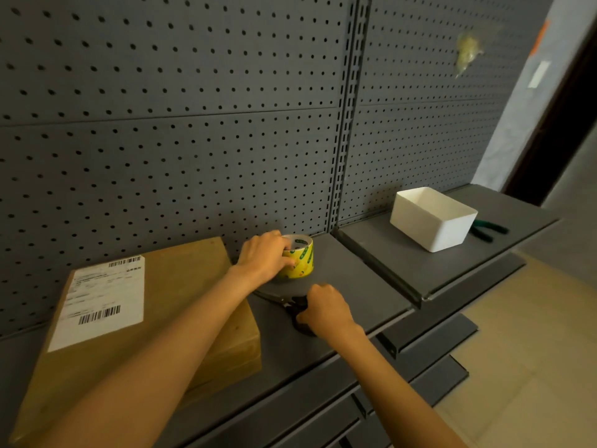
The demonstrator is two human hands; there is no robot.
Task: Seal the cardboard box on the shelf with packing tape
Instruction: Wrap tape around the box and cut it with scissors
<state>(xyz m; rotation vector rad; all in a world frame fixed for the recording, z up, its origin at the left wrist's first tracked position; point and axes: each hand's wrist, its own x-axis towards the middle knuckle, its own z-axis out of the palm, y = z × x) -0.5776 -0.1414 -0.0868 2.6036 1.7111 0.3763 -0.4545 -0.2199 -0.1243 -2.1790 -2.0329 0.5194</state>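
A dark grey pegboard wall (193,124) fills the upper view, split by a slotted upright post (347,124). Below it runs a grey metal shelf (349,276), with a second shelf section (403,263) set slightly higher to the right.

A flat brown cardboard box (181,305) lies on the left part of the shelf against the pegboard, flaps down, with a white shipping label (100,302) carrying 2 barcodes on its top. The left forearm crosses above the box's right side.

On the right shelf section stands a white open-topped bin (433,221), and just beside it on the right lie green-handled pliers (487,229).

Just right of the box, a yellow-and-green roll of packing tape (298,258) sits on the shelf. The left hand (266,257) grasps it, fingers curled over the top into the core and the thumb on the outer face.

Near the shelf's front edge, the right hand (326,310) is curled around the black handles of a pair of scissors (292,307), whose blades lie flat pointing left toward the box.
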